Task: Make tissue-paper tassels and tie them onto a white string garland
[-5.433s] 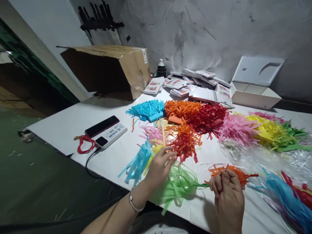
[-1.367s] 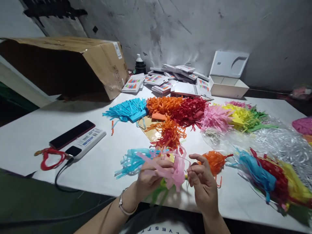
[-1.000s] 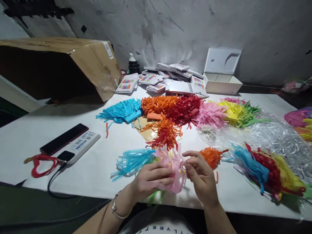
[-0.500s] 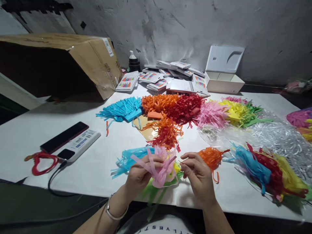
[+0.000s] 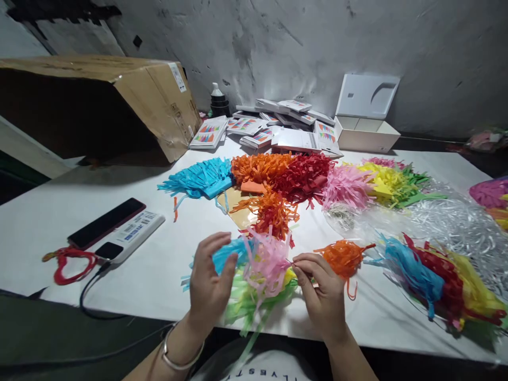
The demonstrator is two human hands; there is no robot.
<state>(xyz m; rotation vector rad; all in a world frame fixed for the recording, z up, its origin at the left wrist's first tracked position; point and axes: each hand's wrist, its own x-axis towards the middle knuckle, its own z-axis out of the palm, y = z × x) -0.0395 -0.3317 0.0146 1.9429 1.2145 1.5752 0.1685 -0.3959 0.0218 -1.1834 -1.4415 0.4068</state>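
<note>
My left hand point(image 5: 210, 278) is open, thumb and fingers apart, just left of a pink tissue-paper tassel point(image 5: 266, 262). With thumb and forefinger, my right hand point(image 5: 319, 283) pinches the gathered right end of that tassel, where a thin dark strand shows. The pink strips fan out to the left. Beneath them lie a light blue tassel point(image 5: 228, 253) and green and yellow strips point(image 5: 248, 301), some hanging over the table edge. An orange tassel point(image 5: 342, 256) rests just beyond my right hand.
Bundles of blue point(image 5: 198, 177), orange and red strips line the table's middle. Silver tinsel point(image 5: 440, 219) and more tassels point(image 5: 440, 280) lie right. A phone point(image 5: 107, 222) and power bank point(image 5: 130, 238) are left. Behind stand a carton point(image 5: 159, 106), flat boxes point(image 5: 293, 138) and an open white box point(image 5: 367, 135).
My left hand has let go of the pink strips and moved left, its fingers opening. My right hand now pinches the end of the pink tassel, whose strips hang looser.
</note>
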